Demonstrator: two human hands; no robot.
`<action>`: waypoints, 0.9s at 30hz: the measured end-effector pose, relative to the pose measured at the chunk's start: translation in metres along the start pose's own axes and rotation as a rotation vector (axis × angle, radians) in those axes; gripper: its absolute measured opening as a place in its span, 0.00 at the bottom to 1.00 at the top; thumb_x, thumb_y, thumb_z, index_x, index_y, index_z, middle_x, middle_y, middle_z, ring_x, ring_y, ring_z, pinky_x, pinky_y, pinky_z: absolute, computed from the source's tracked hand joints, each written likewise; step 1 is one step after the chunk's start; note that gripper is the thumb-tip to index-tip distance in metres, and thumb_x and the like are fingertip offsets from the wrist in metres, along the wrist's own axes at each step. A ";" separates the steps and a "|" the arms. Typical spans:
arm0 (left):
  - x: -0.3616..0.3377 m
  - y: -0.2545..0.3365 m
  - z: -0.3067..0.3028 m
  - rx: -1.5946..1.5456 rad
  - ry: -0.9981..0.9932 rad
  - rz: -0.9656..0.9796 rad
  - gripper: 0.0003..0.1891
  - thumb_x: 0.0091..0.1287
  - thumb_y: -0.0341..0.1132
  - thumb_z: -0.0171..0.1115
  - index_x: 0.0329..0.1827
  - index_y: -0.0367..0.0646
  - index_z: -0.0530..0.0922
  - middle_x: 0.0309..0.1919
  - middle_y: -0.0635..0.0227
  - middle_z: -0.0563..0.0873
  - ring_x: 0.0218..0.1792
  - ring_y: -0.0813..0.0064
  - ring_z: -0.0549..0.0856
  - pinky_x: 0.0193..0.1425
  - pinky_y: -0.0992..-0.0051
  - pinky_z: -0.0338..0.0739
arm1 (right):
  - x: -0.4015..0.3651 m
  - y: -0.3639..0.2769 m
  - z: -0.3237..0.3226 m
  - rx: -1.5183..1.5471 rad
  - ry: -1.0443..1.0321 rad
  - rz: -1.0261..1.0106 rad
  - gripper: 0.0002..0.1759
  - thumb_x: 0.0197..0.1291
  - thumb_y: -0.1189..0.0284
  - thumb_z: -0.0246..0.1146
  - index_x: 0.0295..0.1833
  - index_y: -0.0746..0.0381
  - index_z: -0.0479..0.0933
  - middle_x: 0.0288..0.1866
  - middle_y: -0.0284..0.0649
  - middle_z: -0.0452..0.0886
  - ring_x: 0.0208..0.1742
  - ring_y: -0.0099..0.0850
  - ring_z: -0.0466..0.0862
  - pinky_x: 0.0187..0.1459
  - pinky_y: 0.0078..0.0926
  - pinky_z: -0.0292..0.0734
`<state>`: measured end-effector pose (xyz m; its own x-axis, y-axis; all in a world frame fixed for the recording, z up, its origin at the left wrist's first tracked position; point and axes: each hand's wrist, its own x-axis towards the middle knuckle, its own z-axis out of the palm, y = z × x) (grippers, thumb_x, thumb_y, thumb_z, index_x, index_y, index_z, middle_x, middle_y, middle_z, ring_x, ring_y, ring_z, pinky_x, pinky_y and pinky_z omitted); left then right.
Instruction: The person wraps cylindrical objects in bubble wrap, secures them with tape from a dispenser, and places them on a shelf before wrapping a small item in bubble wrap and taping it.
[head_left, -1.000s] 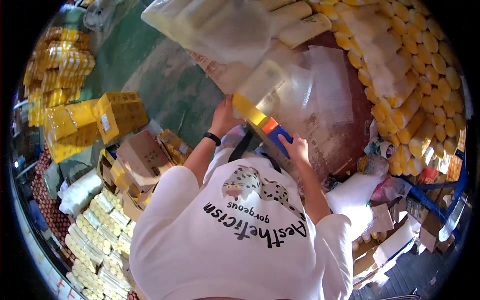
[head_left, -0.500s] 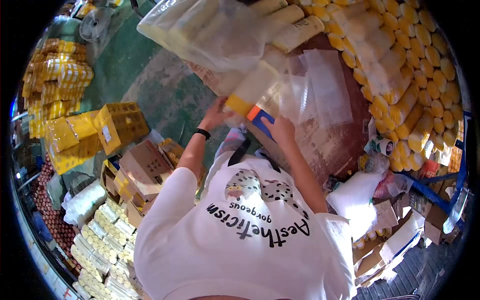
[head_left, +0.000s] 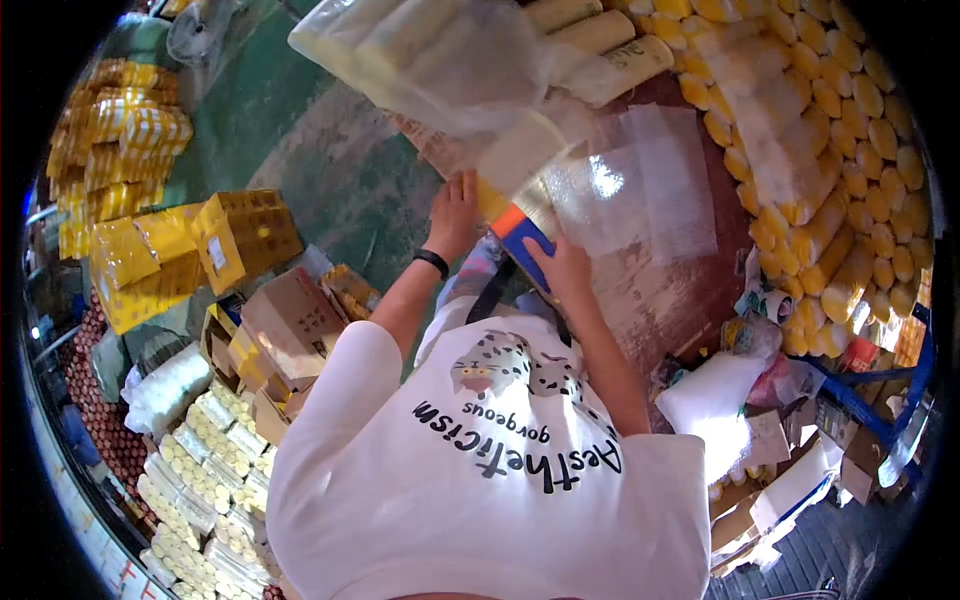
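Head view: the left hand reaches forward, fingers extended beside the yellow strip; the right hand curls around the blue-and-orange tool.

Blue-orange tool slanted, orange end beside yellow strip; strip borders pale translucent plastic.

Boxes on the left, a carton just behind them, small rolls farther back, a bag in front — sheets on the worktop, a pile on the right — a sack behind it
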<state>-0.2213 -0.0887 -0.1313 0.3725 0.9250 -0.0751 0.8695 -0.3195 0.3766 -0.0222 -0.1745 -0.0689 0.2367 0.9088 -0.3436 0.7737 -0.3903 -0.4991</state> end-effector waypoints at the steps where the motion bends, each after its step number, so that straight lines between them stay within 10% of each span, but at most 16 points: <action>1: 0.003 -0.004 -0.002 -0.022 -0.030 0.003 0.57 0.39 0.40 0.76 0.73 0.37 0.50 0.64 0.44 0.65 0.61 0.45 0.69 0.64 0.58 0.66 | -0.010 0.006 -0.007 -0.016 -0.040 0.044 0.36 0.54 0.39 0.57 0.35 0.68 0.80 0.31 0.55 0.82 0.37 0.52 0.82 0.42 0.46 0.76; 27: 0.046 -0.056 -0.015 -0.441 -0.344 -0.075 0.57 0.32 0.48 0.79 0.69 0.46 0.59 0.61 0.54 0.75 0.60 0.55 0.75 0.62 0.63 0.70 | 0.088 -0.067 0.043 -0.241 -0.168 0.284 0.20 0.53 0.55 0.61 0.41 0.60 0.83 0.45 0.48 0.83 0.48 0.46 0.83 0.48 0.41 0.79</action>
<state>-0.2573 -0.0250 -0.1419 0.4635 0.7979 -0.3855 0.7072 -0.0709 0.7035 -0.0782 -0.0751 -0.0999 0.3768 0.7253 -0.5761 0.8116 -0.5583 -0.1720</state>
